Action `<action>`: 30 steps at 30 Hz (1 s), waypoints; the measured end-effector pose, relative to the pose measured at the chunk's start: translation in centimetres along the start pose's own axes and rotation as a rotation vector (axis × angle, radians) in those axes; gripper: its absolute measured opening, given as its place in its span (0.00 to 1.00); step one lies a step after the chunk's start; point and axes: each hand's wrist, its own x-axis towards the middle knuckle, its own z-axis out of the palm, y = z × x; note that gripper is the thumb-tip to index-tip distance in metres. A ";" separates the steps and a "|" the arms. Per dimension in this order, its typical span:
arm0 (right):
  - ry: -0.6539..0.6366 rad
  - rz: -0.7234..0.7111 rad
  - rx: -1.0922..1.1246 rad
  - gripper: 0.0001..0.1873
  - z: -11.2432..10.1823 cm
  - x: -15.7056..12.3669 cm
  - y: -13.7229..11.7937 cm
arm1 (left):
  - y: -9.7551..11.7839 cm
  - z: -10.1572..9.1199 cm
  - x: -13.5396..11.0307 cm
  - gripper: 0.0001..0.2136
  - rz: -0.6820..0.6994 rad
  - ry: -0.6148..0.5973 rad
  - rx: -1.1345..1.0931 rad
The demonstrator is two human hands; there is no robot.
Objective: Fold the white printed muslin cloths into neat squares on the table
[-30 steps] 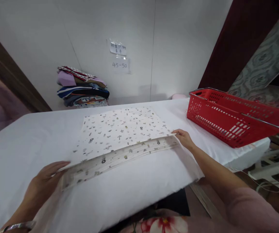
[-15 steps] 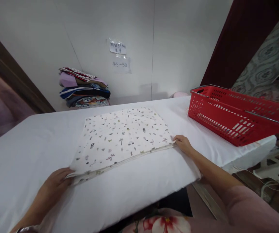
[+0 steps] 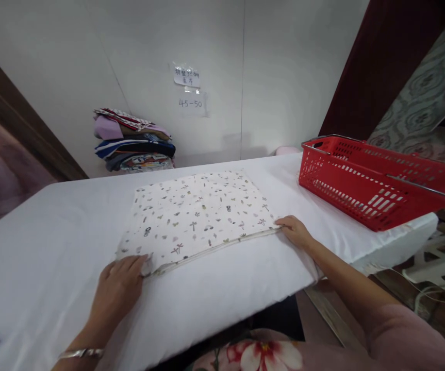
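Observation:
A folded white cloth [image 3: 195, 216] with small printed palms, leaves and other figures lies flat in front of me, its layered edge facing me. At its near left corner, my left hand [image 3: 124, 278] is closed on the cloth, and a bit of the corner bunches up beside the fingers. My right hand [image 3: 292, 228] pinches the near right corner between thumb and fingers. The thumb of my left hand is mostly hidden.
The cloth lies on a white-covered table [image 3: 52, 247]. A red plastic basket [image 3: 353, 185] with metal handles stands at the right. Folded fabrics [image 3: 134, 139] are piled at the back left by the wall. Two paper signs [image 3: 187, 77] are stuck on the wall.
My left hand has moved right and slightly up over the near left corner, drawing the corner inward. My right hand has stayed at the right corner.

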 end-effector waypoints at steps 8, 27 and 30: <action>0.005 -0.235 -0.210 0.16 -0.1 -0.2 -2.7 | 0.6 -1.0 0.1 0.10 -0.113 0.016 0.058; -0.235 -0.487 0.023 0.10 6.9 4.7 -8.6 | 11.9 1.9 5.7 0.10 0.273 0.120 -0.530; -0.135 -0.419 0.074 0.11 7.3 4.1 -8.5 | 14.1 2.9 7.3 0.09 0.292 0.085 -0.574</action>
